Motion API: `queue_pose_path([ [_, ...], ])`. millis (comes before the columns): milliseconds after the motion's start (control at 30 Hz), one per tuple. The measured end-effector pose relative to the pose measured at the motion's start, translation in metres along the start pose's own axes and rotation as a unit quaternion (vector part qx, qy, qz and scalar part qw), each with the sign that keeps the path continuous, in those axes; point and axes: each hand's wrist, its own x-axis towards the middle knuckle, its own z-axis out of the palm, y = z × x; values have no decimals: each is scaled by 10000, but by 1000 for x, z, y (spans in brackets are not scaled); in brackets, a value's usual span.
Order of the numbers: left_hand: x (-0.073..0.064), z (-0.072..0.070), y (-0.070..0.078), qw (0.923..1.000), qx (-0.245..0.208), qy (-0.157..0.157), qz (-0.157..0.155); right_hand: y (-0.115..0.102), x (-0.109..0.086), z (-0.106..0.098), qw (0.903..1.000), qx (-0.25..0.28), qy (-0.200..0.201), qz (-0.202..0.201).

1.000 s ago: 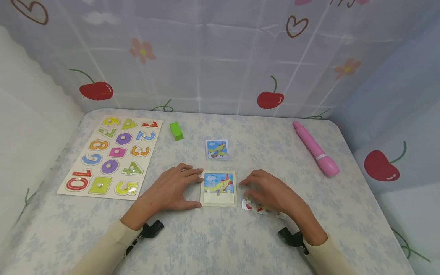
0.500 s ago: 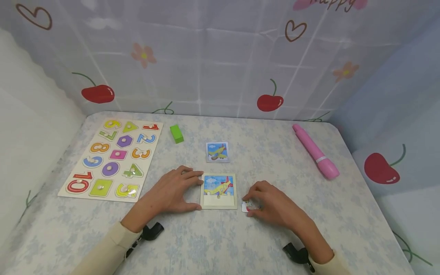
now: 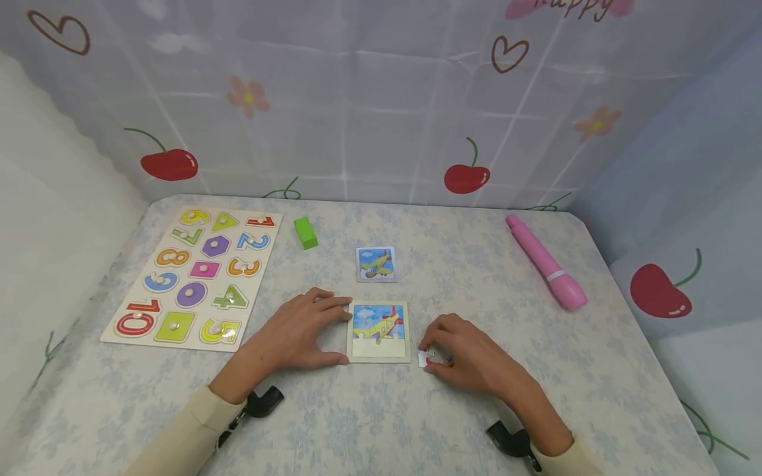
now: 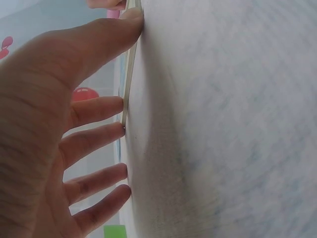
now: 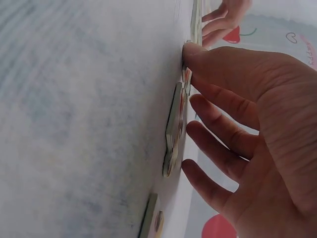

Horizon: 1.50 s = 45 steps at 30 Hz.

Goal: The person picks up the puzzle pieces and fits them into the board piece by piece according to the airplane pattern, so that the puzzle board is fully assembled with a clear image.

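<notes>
My left hand (image 3: 296, 330) rests at the left edge of a square puzzle tray (image 3: 378, 359), its thumb and fingertips touching the rim. In the left wrist view its fingers (image 4: 94, 141) are fairly straight. Joined pieces of a yellow airplane picture (image 3: 378, 322) fill the tray's upper part; its lower strip is bare. Right of the tray, my right hand (image 3: 470, 354) pinches a puzzle piece (image 3: 423, 359) by its edges between thumb and index finger, at the table. In the right wrist view more puzzle pieces (image 5: 174, 114) lie beneath that hand, mostly hidden from the head view.
A small airplane picture card (image 3: 376, 264) lies beyond the tray. On the left are a number-and-shape peg board (image 3: 196, 330) and a green block (image 3: 306, 233). A pink wand-shaped object (image 3: 544, 261) lies at the right. A printed curtain (image 3: 381, 99) hangs behind the table.
My right hand has come down nearer the table and closed its thumb and index finger on a puzzle piece. The left hand stays at the tray's edge. The head view has tilted slightly.
</notes>
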Motion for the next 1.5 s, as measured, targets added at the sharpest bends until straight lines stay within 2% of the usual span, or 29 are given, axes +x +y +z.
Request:
queue_pose_path([
  [433, -2, 1, -1, 10000, 37, 44, -28, -3, 5, -6, 9994, -322, -28, -98],
  [733, 0, 0, -2, 9999, 21, 102, 23, -6, 16, -17, 9982, -449, -21, -408],
  [900, 0, 1, -3, 9999, 2, 117, 39, -11, 24, -21, 9971, -406, 62, -637],
  [1200, 1, 2, -3, 10000, -31, 83, 32, -23, 37, -21, 9974, -235, -25, -686],
  [1500, 0, 1, -2, 9999, -84, 96, 59, -29, 44, -19, 9953, -247, 101, -929],
])
